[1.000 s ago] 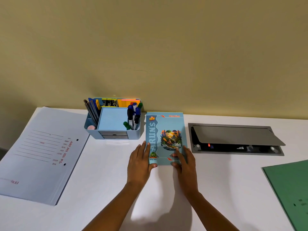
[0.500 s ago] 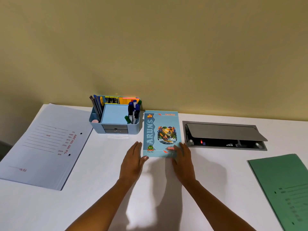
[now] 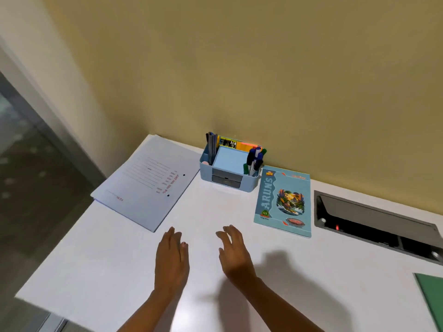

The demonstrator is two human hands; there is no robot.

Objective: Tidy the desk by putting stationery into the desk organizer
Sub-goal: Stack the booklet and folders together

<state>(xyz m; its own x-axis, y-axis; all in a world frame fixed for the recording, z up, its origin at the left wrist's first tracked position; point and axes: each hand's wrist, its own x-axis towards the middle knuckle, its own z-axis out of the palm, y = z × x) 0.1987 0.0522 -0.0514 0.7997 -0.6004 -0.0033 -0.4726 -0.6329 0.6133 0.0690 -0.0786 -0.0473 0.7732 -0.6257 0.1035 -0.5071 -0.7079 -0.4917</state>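
Observation:
A light-blue desk organizer (image 3: 249, 185) stands against the wall at the back of the white desk (image 3: 119, 248). It holds pens, markers (image 3: 254, 159), a blue note pad (image 3: 229, 159), clips and orange sticky notes. A blue notebook (image 3: 284, 202) lies flat just right of it. My left hand (image 3: 171, 262) and my right hand (image 3: 236, 255) hover over bare desk in front of the organizer, fingers spread, holding nothing. Neither hand touches the notebook.
A pale-blue file folder (image 3: 146, 185) lies at the desk's back-left corner. A grey cable hatch (image 3: 374, 224) with its lid raised is sunk into the desk on the right. A green folder (image 3: 432, 298) shows at the right edge. The desk's left edge drops to the floor.
Both hands have let go of the notebook and drawn back and left of it. The view has swung left, so everything sits further right in the frame.

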